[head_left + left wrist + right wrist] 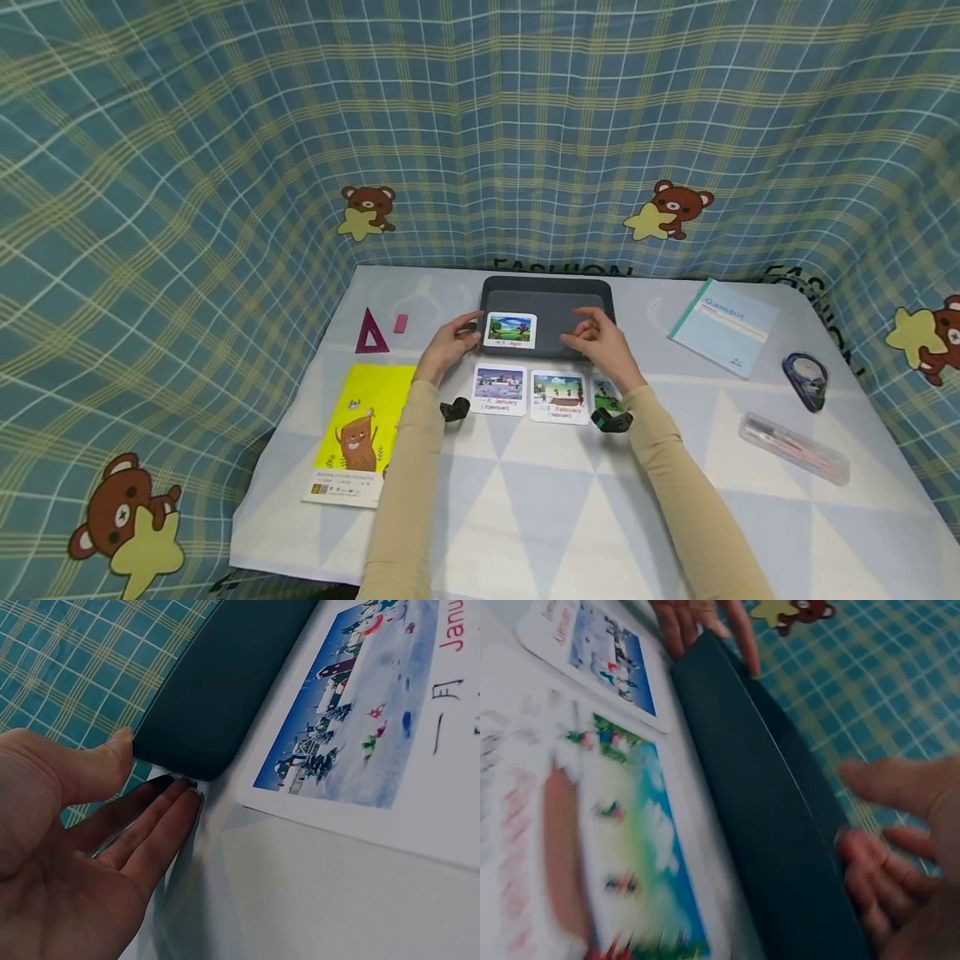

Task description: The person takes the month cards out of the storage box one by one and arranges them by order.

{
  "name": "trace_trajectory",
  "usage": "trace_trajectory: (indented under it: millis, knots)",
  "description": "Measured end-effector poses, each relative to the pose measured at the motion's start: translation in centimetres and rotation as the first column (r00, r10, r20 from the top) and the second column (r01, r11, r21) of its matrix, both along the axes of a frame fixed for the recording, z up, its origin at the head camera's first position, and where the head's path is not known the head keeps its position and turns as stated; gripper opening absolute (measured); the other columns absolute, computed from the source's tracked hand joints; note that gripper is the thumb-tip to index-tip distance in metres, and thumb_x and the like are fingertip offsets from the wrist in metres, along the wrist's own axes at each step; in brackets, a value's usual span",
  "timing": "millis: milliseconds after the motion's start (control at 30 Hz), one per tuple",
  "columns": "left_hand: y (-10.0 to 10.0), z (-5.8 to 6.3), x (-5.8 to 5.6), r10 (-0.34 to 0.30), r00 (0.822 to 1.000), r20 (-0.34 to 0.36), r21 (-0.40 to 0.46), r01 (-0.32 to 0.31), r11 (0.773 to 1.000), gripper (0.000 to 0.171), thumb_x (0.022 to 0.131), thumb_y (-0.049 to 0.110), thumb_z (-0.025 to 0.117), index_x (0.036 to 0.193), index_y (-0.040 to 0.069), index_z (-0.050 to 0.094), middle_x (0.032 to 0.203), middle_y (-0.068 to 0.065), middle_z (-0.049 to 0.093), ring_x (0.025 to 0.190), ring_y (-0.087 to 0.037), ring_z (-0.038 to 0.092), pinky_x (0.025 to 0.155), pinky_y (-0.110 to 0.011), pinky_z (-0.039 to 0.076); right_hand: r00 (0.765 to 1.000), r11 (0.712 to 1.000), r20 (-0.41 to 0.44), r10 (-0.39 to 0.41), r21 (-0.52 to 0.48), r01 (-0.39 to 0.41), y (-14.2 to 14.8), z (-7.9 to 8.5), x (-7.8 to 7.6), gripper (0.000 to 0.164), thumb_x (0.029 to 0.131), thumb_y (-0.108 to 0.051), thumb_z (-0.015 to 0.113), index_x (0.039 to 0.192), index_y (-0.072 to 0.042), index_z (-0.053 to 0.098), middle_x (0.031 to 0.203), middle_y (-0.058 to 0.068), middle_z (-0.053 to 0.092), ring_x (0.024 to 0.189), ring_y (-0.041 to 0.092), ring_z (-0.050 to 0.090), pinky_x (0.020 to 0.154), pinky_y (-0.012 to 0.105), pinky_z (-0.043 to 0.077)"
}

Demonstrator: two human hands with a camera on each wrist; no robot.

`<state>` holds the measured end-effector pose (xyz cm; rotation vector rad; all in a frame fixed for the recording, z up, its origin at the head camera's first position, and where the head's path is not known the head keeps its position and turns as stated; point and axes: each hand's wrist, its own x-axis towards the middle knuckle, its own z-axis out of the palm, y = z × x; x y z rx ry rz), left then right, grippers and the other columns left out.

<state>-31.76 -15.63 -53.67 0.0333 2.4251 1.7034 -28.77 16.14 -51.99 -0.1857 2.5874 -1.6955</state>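
Note:
My left hand (448, 342) is at the left end of a dark grey tray (547, 284). In the left wrist view its thumb (112, 761) touches the tray's edge, with fairly straight fingers beside the corner. My right hand (602, 342) hovers over the tray's right part, thumb and index finger apart, nothing between them. Inside the tray, at the left, lies an April picture card (511, 330). In front of the tray lie a January card (499, 389), a February card (560, 397) and a third card (606, 395), partly hidden by the right wrist.
On the left are a purple set square (381, 342), a pink eraser (401, 323) and a yellow booklet (358, 425). At right lie a light blue notebook (723, 325), a dark correction tape (806, 380) and a clear pen case (795, 448). A plaid curtain (517, 150) hangs behind the table.

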Motion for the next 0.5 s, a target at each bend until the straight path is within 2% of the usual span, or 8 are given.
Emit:
trace_trajectory:
  millis: [133,233,367,500]
  knots:
    - [0.1,-0.2,0.0,0.011,1.000,-0.004,0.013,-0.011,1.000,0.050,0.102,0.008,0.062,0.149,0.021,0.055,0.144,-0.017,0.054,0.123,-0.031,0.060,0.103,-0.039,0.050,0.997,0.988,0.057,0.053,0.143,-0.061,-3.1,-0.2,-3.4,0.071,0.092,-0.028,0.077,0.150,-0.007,0.042,0.107,0.012,0.061,0.092,0.029,0.061,0.082,0.045,0.050]
    - [0.1,-0.1,0.0,0.017,1.000,0.002,0.020,-0.017,1.000,0.049,0.101,0.008,0.063,0.148,0.022,0.056,0.143,-0.016,0.055,0.122,-0.030,0.060,0.104,-0.040,0.050,0.990,0.977,0.113,0.088,0.182,-0.108,-5.0,-0.7,-5.2,0.077,0.091,-0.029,0.079,0.152,-0.007,0.038,0.109,0.015,0.060,0.093,0.032,0.058,0.081,0.047,0.049]
    - [0.1,-0.2,0.0,0.013,1.000,0.026,0.011,-0.014,1.000,0.050,0.101,0.010,0.064,0.148,0.024,0.056,0.143,-0.014,0.055,0.122,-0.029,0.059,0.104,-0.039,0.050,0.986,0.968,0.141,0.091,0.221,-0.121,-6.4,-1.6,-6.3,0.076,0.089,-0.030,0.081,0.150,-0.006,0.043,0.105,0.015,0.057,0.088,0.030,0.054,0.076,0.044,0.046]
    - [-0.1,-0.3,-0.1,0.011,1.000,0.027,0.033,-0.011,0.999,0.050,0.101,0.011,0.064,0.148,0.024,0.056,0.143,-0.014,0.056,0.122,-0.028,0.060,0.103,-0.038,0.050,0.991,0.968,0.111,0.071,0.234,-0.096,-6.8,-2.0,-6.6,0.065,0.090,-0.024,0.081,0.143,-0.003,0.051,0.096,0.013,0.052,0.082,0.028,0.046,0.072,0.042,0.040]
